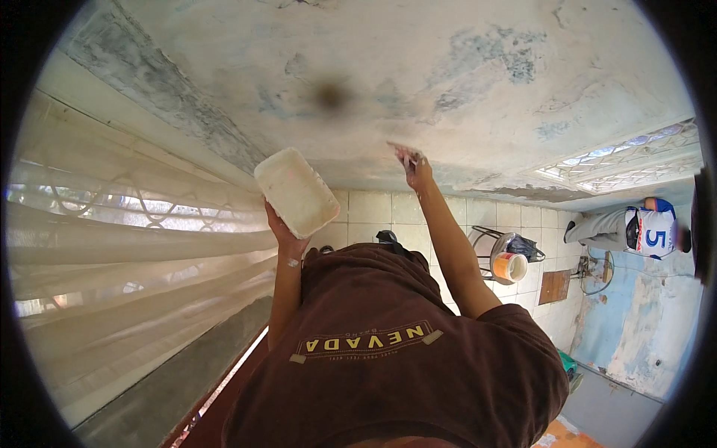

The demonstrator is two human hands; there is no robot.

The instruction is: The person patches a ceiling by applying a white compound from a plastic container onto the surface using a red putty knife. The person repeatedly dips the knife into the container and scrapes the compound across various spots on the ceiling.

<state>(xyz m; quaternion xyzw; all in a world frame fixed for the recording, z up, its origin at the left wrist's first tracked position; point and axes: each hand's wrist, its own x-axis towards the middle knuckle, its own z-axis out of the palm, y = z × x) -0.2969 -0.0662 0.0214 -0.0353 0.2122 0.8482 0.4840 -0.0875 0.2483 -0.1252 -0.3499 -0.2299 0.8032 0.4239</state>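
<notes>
Wall [463,127]: apparently coating; next move likely needs level tray [319,181]. Left fingers [275,219] grasp tray near wall; right fingers' [409,156] hold unclear.

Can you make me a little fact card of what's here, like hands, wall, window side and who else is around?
Left hand: this hand grips a white tray
Right hand: this hand is raised, white-smeared; whether it holds something thin is unclear
Wall: patchy wall, pale with grey-blue marks
Left side: pale, see-through curtain
Right side: orange-and-white tub beside a dark bag
Floor: light square tiles
Someone else: person in a white-and-blue shirt
</notes>
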